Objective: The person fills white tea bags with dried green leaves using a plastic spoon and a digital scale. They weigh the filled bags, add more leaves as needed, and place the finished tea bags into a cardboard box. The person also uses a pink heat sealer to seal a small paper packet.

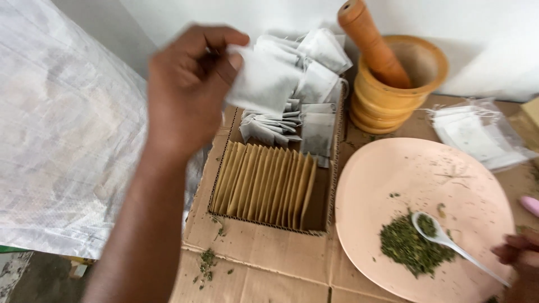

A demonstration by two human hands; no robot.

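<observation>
My left hand (185, 90) is raised over the cardboard box (323, 168) and pinches a small white filled tea bag (264, 81) by its corner. Below it the box holds a pile of white tea bags (314, 73) at the far end and a row of tan paper envelopes (264, 185) standing on edge. My right hand (519, 255) sits at the lower right edge, fingers closed on the handle of a white plastic spoon (443, 238). The spoon's bowl carries dried green leaves and rests by a heap of dried green leaves (412, 247) on a pale pink plate (404, 168).
A wooden mortar (401, 92) with a wooden pestle (373, 42) stands behind the plate. A clear packet of empty white bags (477, 132) lies at the right. A white woven sack (62, 134) fills the left side. Green crumbs (208, 264) dot the flattened cardboard underneath.
</observation>
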